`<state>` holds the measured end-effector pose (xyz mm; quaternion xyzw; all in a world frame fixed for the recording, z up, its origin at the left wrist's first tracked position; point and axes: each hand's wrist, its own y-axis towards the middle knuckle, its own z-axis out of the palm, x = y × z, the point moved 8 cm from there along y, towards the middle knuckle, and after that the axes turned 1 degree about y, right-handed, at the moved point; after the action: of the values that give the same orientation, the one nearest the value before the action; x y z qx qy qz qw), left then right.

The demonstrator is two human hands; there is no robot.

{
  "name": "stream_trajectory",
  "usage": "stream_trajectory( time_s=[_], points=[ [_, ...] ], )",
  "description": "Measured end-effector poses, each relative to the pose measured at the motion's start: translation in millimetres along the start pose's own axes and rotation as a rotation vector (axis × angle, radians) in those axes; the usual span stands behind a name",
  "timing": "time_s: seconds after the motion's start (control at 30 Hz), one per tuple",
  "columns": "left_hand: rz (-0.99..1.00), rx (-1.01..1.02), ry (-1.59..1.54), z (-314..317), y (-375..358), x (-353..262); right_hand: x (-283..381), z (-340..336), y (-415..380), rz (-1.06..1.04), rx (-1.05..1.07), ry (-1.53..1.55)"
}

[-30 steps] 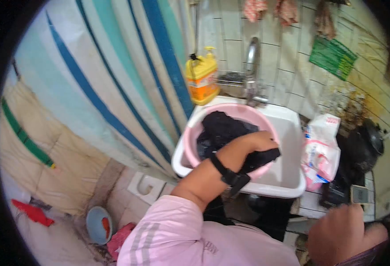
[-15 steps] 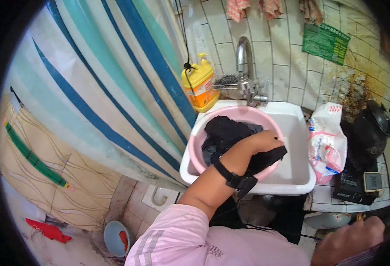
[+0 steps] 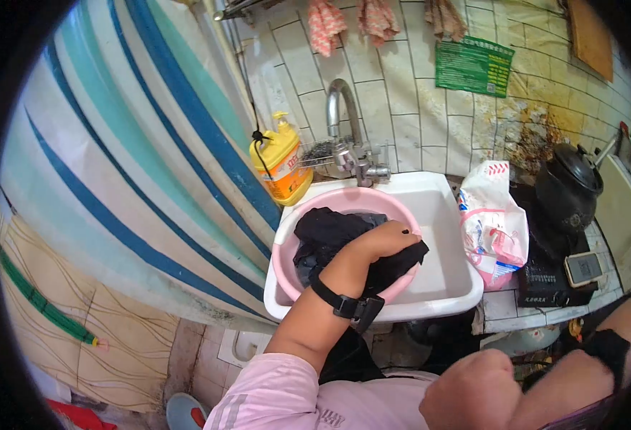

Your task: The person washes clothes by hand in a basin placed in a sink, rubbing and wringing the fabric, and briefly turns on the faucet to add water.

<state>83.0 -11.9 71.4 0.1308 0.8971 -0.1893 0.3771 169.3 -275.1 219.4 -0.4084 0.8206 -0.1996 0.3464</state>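
Note:
My left hand (image 3: 393, 238) is closed on a black cloth garment (image 3: 395, 269), bunched over the right rim of a pink basin (image 3: 281, 266). Its fingertips are partly hidden by the cloth. More dark, wet-looking cloth (image 3: 324, 228) lies heaped in the basin beside that hand. The basin sits in the left part of a white sink (image 3: 466, 287). Close to the camera at the lower right, my right hand (image 3: 473, 390) is raised in front of the pink shirt, away from the basin. It is blurred and its fingers do not show clearly.
A metal faucet (image 3: 345, 136) arches behind the basin, with a yellow jug (image 3: 283, 161) to its left. On the counter stand a white-and-pink bag (image 3: 493, 222), a black pot (image 3: 567, 190) and a small phone-like device (image 3: 582, 269). A striped curtain (image 3: 143, 179) hangs at left.
The view has shifted, bringing more of the right counter into sight. My right hand has moved left, towards the front of the shirt. My left hand keeps its grip on the black garment.

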Motion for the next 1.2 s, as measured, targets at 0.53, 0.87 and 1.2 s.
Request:
stream_trajectory(
  time_s=[0.53, 0.87, 1.2],
  points=[
    [0.147, -0.117, -0.116, -2.5, 4.6, 1.5, -174.8, -0.2, 163.4, 0.401, -0.268, 0.375],
    [-0.007, -0.115, -0.046, -2.3, 3.1, -0.8, -268.5, -9.4, 135.5, 0.638, -0.635, 0.25],
    [-0.159, -0.089, -0.046, -2.1, 1.3, 3.7, -271.7, -12.5, 90.9, 0.661, -0.552, 0.368]
  ],
)
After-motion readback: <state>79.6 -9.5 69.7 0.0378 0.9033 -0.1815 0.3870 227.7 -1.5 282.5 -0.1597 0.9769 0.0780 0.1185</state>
